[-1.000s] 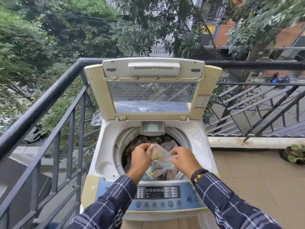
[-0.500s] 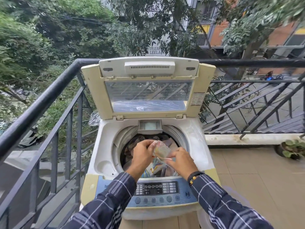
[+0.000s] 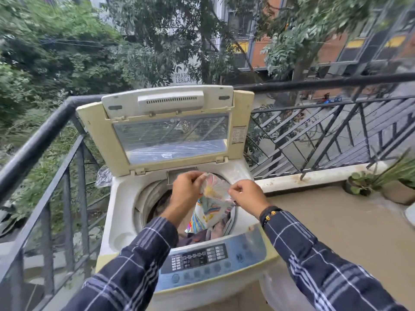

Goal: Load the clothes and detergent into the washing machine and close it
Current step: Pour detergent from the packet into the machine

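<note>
My left grip [image 3: 186, 191] and right grip [image 3: 246, 194] pinched the detergent packet [image 3: 211, 205] top, over clothes [image 3: 215, 232] in the open washing machine [image 3: 122, 203]. Risk: a sudden tear, and I'd spill outside the drum.

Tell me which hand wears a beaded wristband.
The right hand: a dark beaded band circles its wrist; the left hand, also pinching the detergent packet, has a bare wrist.

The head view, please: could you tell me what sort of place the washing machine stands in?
Probably a home balcony, raised above the street. A black metal railing wraps the corner behind the washing machine, treetops and apartment buildings lie beyond it, and potted plants sit on the floor.
</note>
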